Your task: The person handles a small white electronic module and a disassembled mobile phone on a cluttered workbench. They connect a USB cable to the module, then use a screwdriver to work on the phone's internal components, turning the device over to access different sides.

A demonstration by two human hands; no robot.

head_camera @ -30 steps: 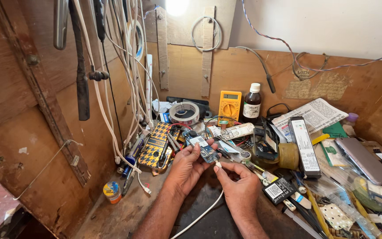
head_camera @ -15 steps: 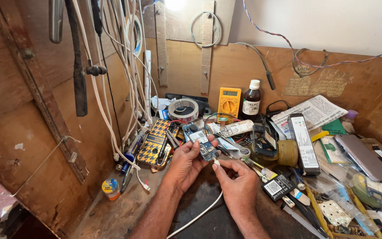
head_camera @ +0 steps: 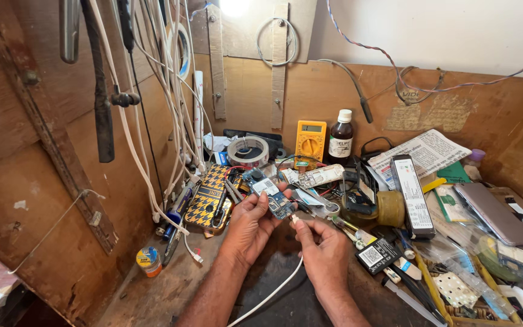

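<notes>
- The left hand (head_camera: pixel 250 225) holds a small blue circuit board (head_camera: pixel 272 195) between thumb and fingers, a little above the dark middle of the workbench (head_camera: pixel 171 287).
- The right hand (head_camera: pixel 324 251) pinches the plug end of a white cable (head_camera: pixel 272 293) with thumb and forefinger; the plug tip is just beside the lower edge of the board, and I cannot tell if it touches.
- The cable runs down between the two forearms.
- Just left of the left hand lies a phone case (head_camera: pixel 207 197) with a yellow and black pattern.
- Behind the hands stand a yellow multimeter (head_camera: pixel 310 139), a brown bottle (head_camera: pixel 341 135) and a roll of tape (head_camera: pixel 247 151).
- A small round tin (head_camera: pixel 148 261) sits near the bench's left edge.
</notes>
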